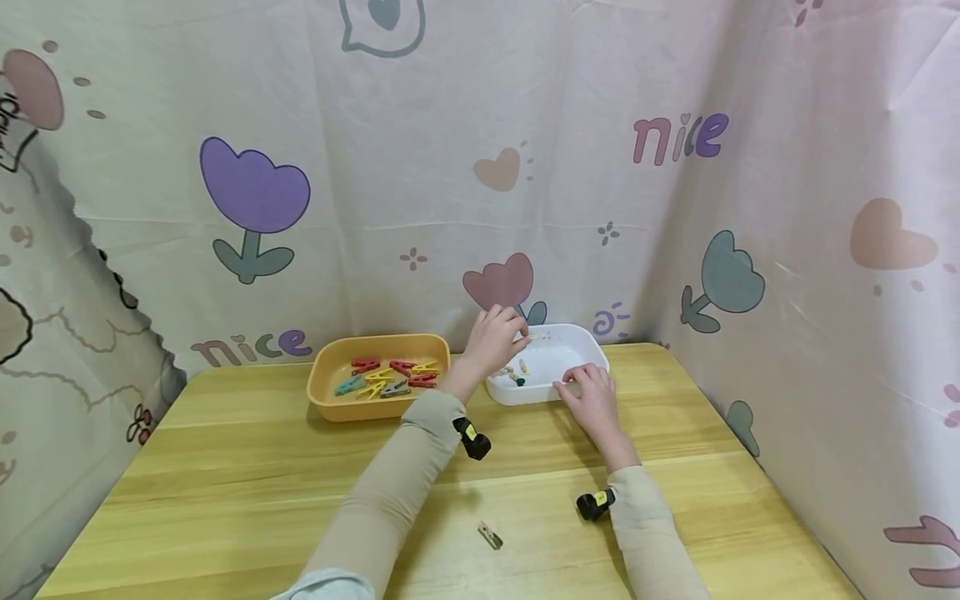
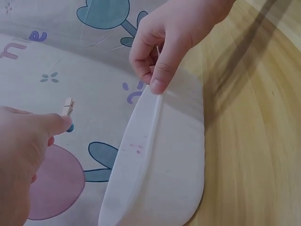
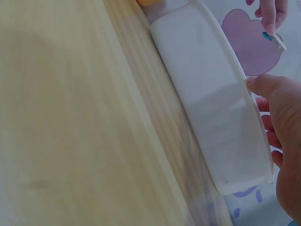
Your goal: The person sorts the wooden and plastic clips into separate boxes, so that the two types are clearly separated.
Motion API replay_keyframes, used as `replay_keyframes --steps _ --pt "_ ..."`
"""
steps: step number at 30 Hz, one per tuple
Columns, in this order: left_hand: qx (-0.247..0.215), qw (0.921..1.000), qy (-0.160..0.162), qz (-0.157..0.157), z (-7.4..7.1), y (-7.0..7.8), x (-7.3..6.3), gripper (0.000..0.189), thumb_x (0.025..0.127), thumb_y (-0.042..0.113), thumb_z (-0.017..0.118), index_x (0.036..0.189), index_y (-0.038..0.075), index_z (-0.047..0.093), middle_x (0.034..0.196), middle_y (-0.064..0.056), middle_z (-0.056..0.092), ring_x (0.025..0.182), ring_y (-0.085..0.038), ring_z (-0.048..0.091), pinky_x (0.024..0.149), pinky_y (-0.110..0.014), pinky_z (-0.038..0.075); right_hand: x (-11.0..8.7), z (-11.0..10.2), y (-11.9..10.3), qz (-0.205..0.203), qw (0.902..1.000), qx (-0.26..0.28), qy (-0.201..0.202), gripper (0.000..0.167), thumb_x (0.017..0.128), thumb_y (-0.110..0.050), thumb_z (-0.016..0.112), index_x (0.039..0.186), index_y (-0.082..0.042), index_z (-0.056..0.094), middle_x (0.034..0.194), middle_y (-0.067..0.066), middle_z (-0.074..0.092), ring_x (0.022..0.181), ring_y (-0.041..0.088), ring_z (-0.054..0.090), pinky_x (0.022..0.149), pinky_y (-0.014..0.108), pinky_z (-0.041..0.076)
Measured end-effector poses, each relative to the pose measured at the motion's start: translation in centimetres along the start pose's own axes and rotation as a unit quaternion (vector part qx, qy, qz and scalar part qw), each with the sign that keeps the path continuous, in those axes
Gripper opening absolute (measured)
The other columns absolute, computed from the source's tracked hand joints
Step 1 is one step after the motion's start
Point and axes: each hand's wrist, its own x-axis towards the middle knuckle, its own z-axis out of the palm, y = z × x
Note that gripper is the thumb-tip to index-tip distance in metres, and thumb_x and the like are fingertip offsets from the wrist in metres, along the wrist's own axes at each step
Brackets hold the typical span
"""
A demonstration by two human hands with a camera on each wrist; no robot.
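Observation:
My left hand (image 1: pixel 492 342) pinches a small wooden clothespin (image 2: pixel 68 106) with a blue bit at its lower end, above the left part of a white plastic basin (image 1: pixel 546 395). In the right wrist view that clothespin (image 3: pixel 280 43) shows just past the fingertips. My right hand (image 1: pixel 594 398) grips the basin's near rim at the right, thumb on the outer wall and fingers over the inside. A few small clips (image 1: pixel 521 377), one with a dark green part, lie in the basin; my left hand partly hides them.
An orange basin (image 1: pixel 321 398) to the left holds several red, yellow, teal and grey plastic clothespins (image 1: pixel 390 379). One lone clothespin (image 1: pixel 490 535) lies on the wooden table (image 1: pixel 247 492) near the front. A printed curtain (image 1: pixel 390 183) hangs right behind both basins.

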Motion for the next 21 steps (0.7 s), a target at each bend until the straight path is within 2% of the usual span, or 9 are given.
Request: replay_keyframes --steps 4,15,21 --pt "-0.002 0.9998 0.003 -0.018 0.5 0.2 0.3 0.014 0.093 0.036 0.064 0.094 0.023 0.070 0.102 0.005 0.064 0.099 -0.017 0.053 0.083 -0.035 0.044 0.0 0.0 -0.1 -0.001 1.0000 0.003 0.002 0.021 0.088 -0.030 0.071 0.090 -0.010 0.065 0.098 0.010 0.058 0.098 0.030 0.048 0.091 0.048 0.035" --pt "-0.015 0.9974 -0.020 -0.068 1.9 0.7 1.0 0.013 0.095 0.034 0.062 0.099 0.024 0.069 0.105 0.005 0.063 0.102 -0.016 0.053 0.090 -0.036 0.044 0.0 0.0 0.0 0.001 1.0000 -0.004 -0.001 0.020 0.088 -0.030 0.071 0.090 -0.010 0.065 0.098 0.009 0.060 0.098 0.030 0.050 0.089 0.048 0.036" --pt "-0.020 0.9966 -0.005 -0.080 2.6 1.0 1.3 0.013 0.095 0.033 0.062 0.100 0.024 0.069 0.104 0.005 0.063 0.102 -0.017 0.053 0.090 -0.035 0.044 0.1 0.1 0.0 0.006 1.0000 -0.005 -0.003 0.020 0.088 -0.029 0.071 0.090 -0.011 0.065 0.098 0.009 0.060 0.098 0.029 0.050 0.090 0.048 0.036"
